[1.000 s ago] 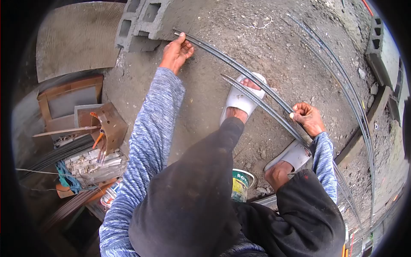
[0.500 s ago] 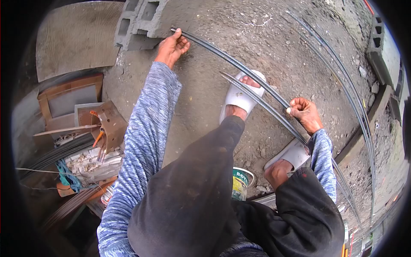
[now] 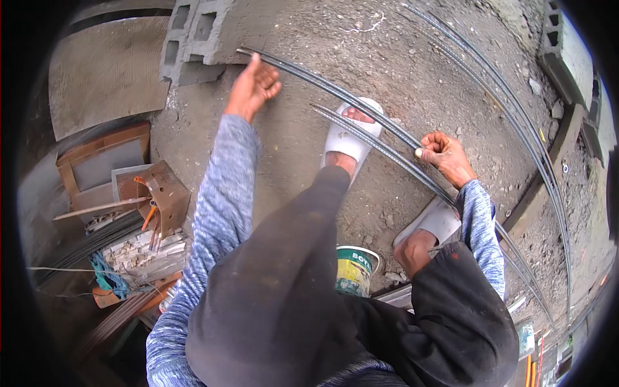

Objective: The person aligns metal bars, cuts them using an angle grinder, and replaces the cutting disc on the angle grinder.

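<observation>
A bundle of ribbed metal rods (image 3: 335, 95) runs slantwise above the dirt, over the white sandal on one foot. My left hand (image 3: 253, 84) is at the bundle's upper end, with the thumb against the rods and the other fingers loosely curled. Farther along, my right hand (image 3: 445, 157) pinches the same rods between thumb and fingers. A second pair of rods (image 3: 380, 148) lies just below the first and passes under my right wrist. More long rods (image 3: 496, 84) rest on the ground to the right.
Hollow concrete blocks (image 3: 205, 32) stand at the upper left, and another block (image 3: 567, 55) at the upper right. A paint bucket (image 3: 354, 271) sits between my legs. On the left are a cardboard box (image 3: 166, 197), tools and thin rods. A wooden board (image 3: 548, 168) lies at right.
The view has shifted slightly, so most things sit farther left. My left hand's fingers have loosened and spread a little at the rod ends. My right hand keeps its pinch.
</observation>
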Action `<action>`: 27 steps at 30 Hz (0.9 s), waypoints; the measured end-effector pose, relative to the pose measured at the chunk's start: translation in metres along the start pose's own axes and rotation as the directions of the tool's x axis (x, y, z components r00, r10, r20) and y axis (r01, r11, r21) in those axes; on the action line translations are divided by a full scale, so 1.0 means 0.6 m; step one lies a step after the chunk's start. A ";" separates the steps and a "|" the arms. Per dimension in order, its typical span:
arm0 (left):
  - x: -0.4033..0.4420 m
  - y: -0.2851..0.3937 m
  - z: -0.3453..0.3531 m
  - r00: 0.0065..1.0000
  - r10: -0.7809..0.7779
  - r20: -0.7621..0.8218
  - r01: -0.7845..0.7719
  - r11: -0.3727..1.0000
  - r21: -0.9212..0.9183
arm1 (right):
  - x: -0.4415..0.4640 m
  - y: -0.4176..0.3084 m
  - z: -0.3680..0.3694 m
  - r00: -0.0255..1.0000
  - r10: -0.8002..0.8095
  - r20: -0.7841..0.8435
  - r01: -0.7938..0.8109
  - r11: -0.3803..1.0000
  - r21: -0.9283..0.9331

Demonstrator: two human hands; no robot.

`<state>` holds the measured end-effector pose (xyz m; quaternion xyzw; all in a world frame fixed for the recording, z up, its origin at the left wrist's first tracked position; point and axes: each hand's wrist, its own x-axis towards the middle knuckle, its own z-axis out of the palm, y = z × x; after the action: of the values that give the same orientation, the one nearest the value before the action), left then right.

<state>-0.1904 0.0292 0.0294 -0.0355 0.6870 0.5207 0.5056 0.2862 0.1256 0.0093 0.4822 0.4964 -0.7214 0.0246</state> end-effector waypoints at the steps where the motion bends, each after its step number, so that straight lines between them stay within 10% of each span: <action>1: -0.044 -0.017 0.033 1.000 -0.012 0.015 0.009 0.989 0.146 | -0.006 -0.005 -0.001 0.999 -0.030 -0.013 0.029 0.998 -0.047; 8: -0.166 -0.179 0.079 0.972 -0.193 0.137 0.183 0.980 0.082 | -0.116 0.065 -0.080 0.972 -0.059 -0.228 0.020 0.985 -0.172; 27: -0.166 -0.209 0.113 0.943 -0.220 0.249 0.248 0.965 -0.086 | -0.140 0.078 -0.123 0.990 0.138 -0.011 -0.137 0.969 -0.204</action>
<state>-0.0254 -0.0245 0.0206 -0.0838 0.5810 0.4965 0.6395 0.4043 0.1194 0.0342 0.5090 0.5331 -0.6642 0.1247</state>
